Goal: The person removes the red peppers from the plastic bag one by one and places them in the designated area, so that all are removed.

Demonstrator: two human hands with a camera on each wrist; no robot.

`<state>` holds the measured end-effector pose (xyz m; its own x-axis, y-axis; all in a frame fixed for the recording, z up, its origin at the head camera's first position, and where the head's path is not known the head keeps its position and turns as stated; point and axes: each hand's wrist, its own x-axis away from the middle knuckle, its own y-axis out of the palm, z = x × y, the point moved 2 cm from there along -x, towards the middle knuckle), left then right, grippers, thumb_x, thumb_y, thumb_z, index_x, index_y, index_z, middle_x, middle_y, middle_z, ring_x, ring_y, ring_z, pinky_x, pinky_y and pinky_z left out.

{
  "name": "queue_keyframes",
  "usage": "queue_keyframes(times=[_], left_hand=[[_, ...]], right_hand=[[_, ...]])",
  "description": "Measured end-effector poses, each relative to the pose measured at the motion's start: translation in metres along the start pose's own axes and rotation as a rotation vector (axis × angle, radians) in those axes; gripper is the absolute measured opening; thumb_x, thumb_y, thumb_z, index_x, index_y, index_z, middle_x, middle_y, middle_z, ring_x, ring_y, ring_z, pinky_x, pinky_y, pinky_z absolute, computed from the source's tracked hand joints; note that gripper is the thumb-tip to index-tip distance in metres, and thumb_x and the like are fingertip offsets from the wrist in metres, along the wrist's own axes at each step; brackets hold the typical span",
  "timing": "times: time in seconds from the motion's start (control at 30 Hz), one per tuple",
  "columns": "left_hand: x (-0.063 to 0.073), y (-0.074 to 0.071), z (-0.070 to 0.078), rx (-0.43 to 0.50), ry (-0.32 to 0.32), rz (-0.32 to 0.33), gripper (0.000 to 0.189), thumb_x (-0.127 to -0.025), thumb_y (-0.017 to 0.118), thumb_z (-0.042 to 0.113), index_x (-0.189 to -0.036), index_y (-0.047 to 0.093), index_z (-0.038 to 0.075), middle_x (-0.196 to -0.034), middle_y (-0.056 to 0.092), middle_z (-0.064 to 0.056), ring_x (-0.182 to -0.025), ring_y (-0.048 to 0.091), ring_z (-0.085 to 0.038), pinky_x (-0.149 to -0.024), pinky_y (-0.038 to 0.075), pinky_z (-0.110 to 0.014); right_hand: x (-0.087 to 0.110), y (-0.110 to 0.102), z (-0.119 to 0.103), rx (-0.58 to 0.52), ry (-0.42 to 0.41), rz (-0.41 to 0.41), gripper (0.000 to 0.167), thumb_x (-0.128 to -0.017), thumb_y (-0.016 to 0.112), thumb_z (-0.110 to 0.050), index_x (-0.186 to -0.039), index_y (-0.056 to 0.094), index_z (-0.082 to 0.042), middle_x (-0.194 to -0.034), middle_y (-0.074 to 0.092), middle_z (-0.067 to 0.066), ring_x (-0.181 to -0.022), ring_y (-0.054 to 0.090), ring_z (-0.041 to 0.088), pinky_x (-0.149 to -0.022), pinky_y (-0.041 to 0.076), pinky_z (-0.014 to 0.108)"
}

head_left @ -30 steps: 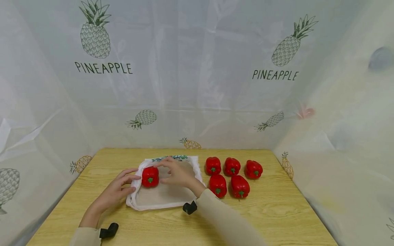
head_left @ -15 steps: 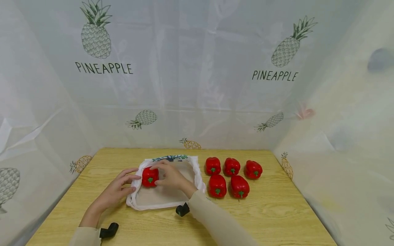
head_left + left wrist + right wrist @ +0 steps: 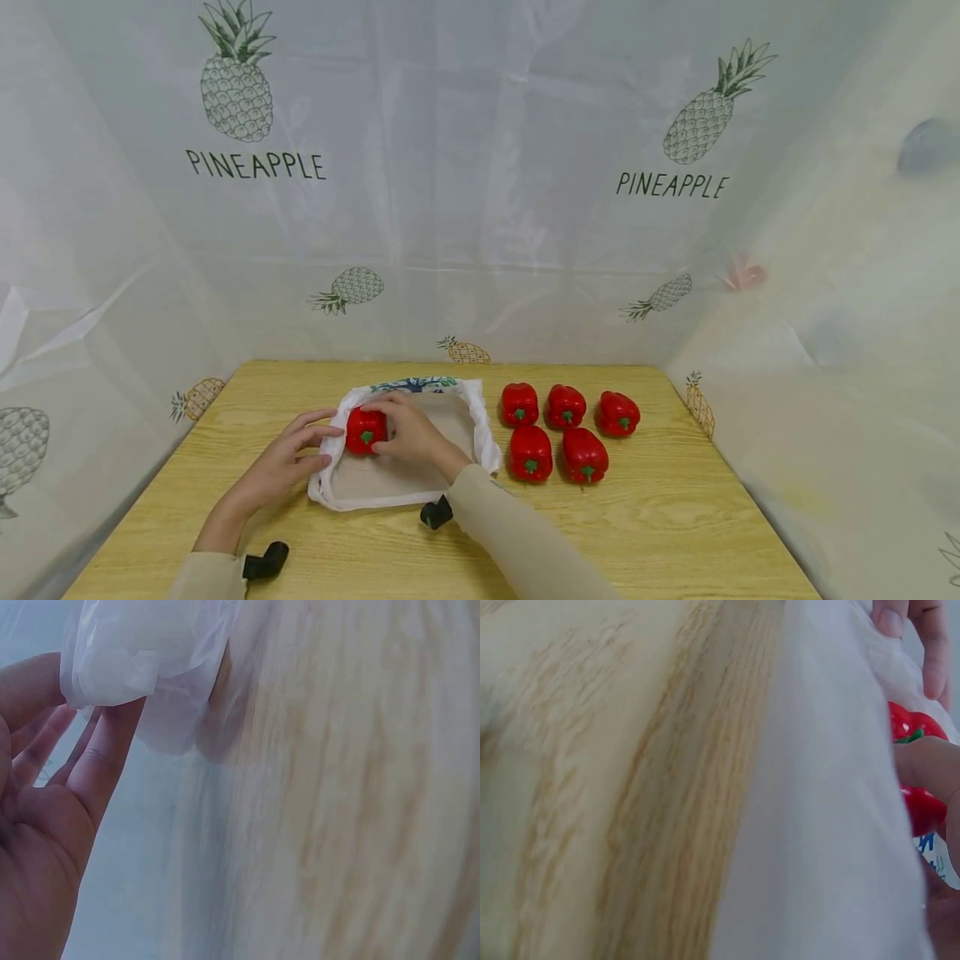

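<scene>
A white plastic bag (image 3: 487, 446) lies wide open on the table, its rim rolled back, with a blue and green print along the far side. One red bell pepper (image 3: 365, 433) with a green stem sits inside at the left. My right hand (image 3: 411, 433) holds this bell pepper, thumb at its near right side and fingers over its top. In the right wrist view the bell pepper (image 3: 922, 806) shows behind the thumb. My left hand (image 3: 281, 462) holds the bag's left rim; in the left wrist view its thumb and fingers meet the bunched plastic (image 3: 120, 675).
Several more red bell peppers (image 3: 531, 454) stand in two rows on the table (image 3: 675, 517), right of the bag. A white curtain (image 3: 480, 208) printed with pineapples surrounds the table at the back and sides. Black wrist pieces (image 3: 266, 562) sit at both sleeves.
My right hand has moved left and closed its thumb and fingers onto the bell pepper in the bag. The left hand stays at the rim.
</scene>
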<state>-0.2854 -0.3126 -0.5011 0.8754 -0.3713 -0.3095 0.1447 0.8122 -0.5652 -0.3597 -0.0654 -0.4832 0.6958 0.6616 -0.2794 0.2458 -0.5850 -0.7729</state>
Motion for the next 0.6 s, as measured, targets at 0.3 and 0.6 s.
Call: queue_keyframes(times=[0.3,0.6], left_hand=[[-0.0005,-0.0002,0.0012,-0.006,-0.002,-0.001,0.033,-0.105,0.069,0.013,-0.138,0.068,0.009,-0.166,0.034,-0.014,-0.118,0.057,-0.007,-0.089,0.056,-0.027],[-0.0006,0.0004,0.0012,-0.01,-0.003,0.002,0.033,-0.105,0.069,0.013,-0.138,0.068,0.011,-0.166,0.034,-0.014,-0.118,0.057,-0.008,-0.088,0.056,-0.027]], right_hand=[[-0.0026,0.0071,-0.0015,0.02,0.04,0.065,0.055,-0.091,0.086,-0.015,-0.142,0.067,-0.022,-0.136,0.059,-0.002,-0.121,0.057,0.008,-0.102,0.048,0.018],[-0.0031,0.0056,-0.0051,0.05,0.044,0.081,0.047,-0.092,0.085,-0.016,-0.137,0.07,-0.022,-0.134,0.062,-0.003,-0.123,0.06,0.009,-0.102,0.049,0.017]])
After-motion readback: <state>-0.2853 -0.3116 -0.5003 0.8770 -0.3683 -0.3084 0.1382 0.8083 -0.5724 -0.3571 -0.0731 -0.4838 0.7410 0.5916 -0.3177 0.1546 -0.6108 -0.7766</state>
